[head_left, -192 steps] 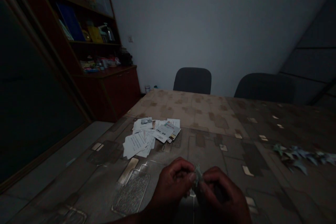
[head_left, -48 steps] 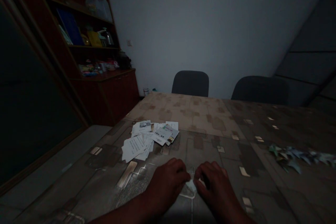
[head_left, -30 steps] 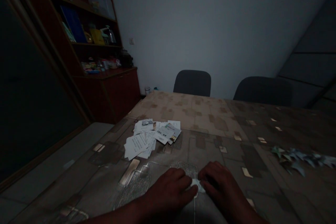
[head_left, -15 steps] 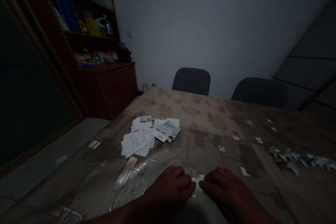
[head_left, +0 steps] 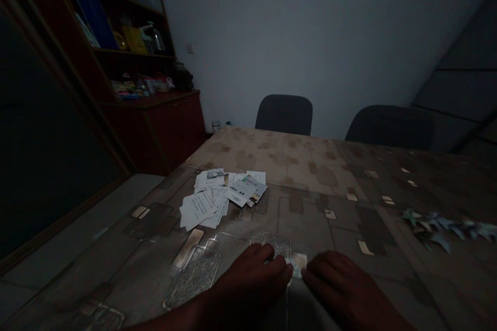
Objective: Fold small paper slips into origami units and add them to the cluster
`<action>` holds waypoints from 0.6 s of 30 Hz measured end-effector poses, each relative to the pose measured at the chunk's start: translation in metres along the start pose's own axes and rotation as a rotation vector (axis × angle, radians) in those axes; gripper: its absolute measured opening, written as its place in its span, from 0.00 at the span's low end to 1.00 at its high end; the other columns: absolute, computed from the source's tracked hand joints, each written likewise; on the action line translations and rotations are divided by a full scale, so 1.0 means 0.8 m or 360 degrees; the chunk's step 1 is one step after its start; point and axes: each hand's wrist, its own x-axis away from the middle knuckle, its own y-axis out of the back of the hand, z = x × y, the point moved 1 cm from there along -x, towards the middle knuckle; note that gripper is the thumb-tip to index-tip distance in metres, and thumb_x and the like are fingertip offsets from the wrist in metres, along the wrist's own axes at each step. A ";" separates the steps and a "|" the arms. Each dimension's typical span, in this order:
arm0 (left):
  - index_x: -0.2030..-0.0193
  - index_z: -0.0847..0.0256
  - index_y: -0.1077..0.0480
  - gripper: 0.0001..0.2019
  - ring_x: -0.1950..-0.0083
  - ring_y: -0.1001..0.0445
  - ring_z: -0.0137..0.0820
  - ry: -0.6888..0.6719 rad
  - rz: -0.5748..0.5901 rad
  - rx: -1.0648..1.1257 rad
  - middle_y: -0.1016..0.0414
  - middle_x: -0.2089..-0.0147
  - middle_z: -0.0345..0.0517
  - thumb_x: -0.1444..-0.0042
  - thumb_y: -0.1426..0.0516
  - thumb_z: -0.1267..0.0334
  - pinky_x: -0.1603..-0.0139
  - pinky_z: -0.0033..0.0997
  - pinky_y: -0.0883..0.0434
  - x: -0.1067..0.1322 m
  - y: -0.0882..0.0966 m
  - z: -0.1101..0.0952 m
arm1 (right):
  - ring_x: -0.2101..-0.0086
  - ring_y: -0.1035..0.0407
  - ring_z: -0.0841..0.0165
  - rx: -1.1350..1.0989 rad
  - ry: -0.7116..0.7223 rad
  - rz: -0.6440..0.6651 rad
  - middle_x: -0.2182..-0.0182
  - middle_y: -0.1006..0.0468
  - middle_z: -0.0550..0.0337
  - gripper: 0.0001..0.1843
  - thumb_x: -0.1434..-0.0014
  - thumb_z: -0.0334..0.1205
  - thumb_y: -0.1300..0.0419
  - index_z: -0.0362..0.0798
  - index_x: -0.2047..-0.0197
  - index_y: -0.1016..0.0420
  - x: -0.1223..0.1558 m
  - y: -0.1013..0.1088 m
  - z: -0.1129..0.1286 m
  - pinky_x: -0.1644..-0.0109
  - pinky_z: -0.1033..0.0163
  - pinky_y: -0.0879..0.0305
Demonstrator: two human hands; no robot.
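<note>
The room is dim. My left hand (head_left: 254, 279) and my right hand (head_left: 341, 284) rest side by side on the patterned table (head_left: 310, 165) near its front edge. Between their fingertips lies a small pale piece of folded paper (head_left: 297, 266), pressed against the tabletop. Both hands have their fingers curled and closed on it. Most of the paper is hidden under the fingers.
A loose heap of white printed cards (head_left: 221, 194) lies at the left-middle of the table. A row of small folded paper shapes (head_left: 438, 227) sits at the right. Two dark chairs (head_left: 285, 114) stand behind the table, and a wooden shelf cabinet (head_left: 135, 77) stands at the left.
The hands, which held the folded paper up above the table, have lowered it and now press it flat on the tabletop. The view has tilted slightly.
</note>
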 end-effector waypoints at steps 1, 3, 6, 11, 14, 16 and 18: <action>0.56 0.61 0.33 0.05 0.63 0.34 0.35 -0.0005 -0.0001 -0.0019 0.30 0.63 0.44 0.38 0.44 0.70 0.66 0.34 0.39 0.000 0.000 0.000 | 0.66 0.29 0.64 0.0012 -0.0003 -0.0038 0.67 0.21 0.53 0.21 0.27 0.36 0.59 0.43 0.55 0.25 0.001 0.001 0.001 0.62 0.60 0.33; 0.54 0.61 0.34 0.07 0.63 0.34 0.35 -0.0028 -0.0004 -0.0046 0.29 0.62 0.43 0.38 0.43 0.70 0.67 0.35 0.39 0.000 0.000 0.001 | 0.67 0.29 0.65 0.0046 -0.0013 -0.0104 0.68 0.21 0.55 0.21 0.27 0.37 0.59 0.44 0.56 0.24 0.001 0.002 0.001 0.61 0.61 0.34; 0.51 0.63 0.34 0.12 0.63 0.34 0.35 -0.0069 -0.0010 -0.0038 0.29 0.61 0.42 0.41 0.40 0.68 0.68 0.36 0.39 0.000 0.002 0.003 | 0.69 0.31 0.66 0.0045 -0.0030 -0.0187 0.71 0.22 0.57 0.23 0.26 0.41 0.60 0.46 0.59 0.24 -0.004 0.000 0.000 0.63 0.61 0.36; 0.53 0.63 0.34 0.10 0.64 0.34 0.35 -0.0026 -0.0042 -0.0040 0.30 0.63 0.41 0.41 0.41 0.69 0.67 0.36 0.39 0.001 -0.003 0.003 | 0.68 0.32 0.65 -0.0031 -0.0076 -0.0157 0.68 0.21 0.56 0.24 0.26 0.41 0.62 0.45 0.55 0.25 -0.014 -0.008 0.005 0.63 0.60 0.36; 0.57 0.62 0.33 0.03 0.65 0.34 0.33 0.0020 -0.0076 -0.0058 0.30 0.66 0.40 0.38 0.43 0.69 0.68 0.34 0.39 0.003 -0.007 0.003 | 0.68 0.31 0.66 -0.0033 -0.0098 -0.0137 0.68 0.21 0.56 0.23 0.26 0.41 0.60 0.45 0.56 0.25 -0.010 -0.009 0.008 0.62 0.60 0.35; 0.58 0.61 0.33 0.01 0.66 0.34 0.32 0.0021 -0.0098 -0.0058 0.30 0.66 0.41 0.36 0.45 0.69 0.67 0.33 0.38 0.005 -0.006 0.004 | 0.68 0.31 0.66 -0.0024 -0.0049 -0.0165 0.68 0.21 0.56 0.21 0.26 0.39 0.59 0.45 0.56 0.25 -0.006 -0.007 0.009 0.61 0.61 0.35; 0.56 0.62 0.33 0.03 0.65 0.33 0.32 0.0005 -0.0130 -0.0051 0.29 0.64 0.42 0.34 0.47 0.69 0.66 0.32 0.36 0.007 -0.001 0.006 | 0.67 0.31 0.66 -0.0006 -0.0014 -0.0180 0.68 0.21 0.55 0.21 0.26 0.39 0.59 0.44 0.55 0.25 -0.002 -0.004 0.009 0.59 0.60 0.35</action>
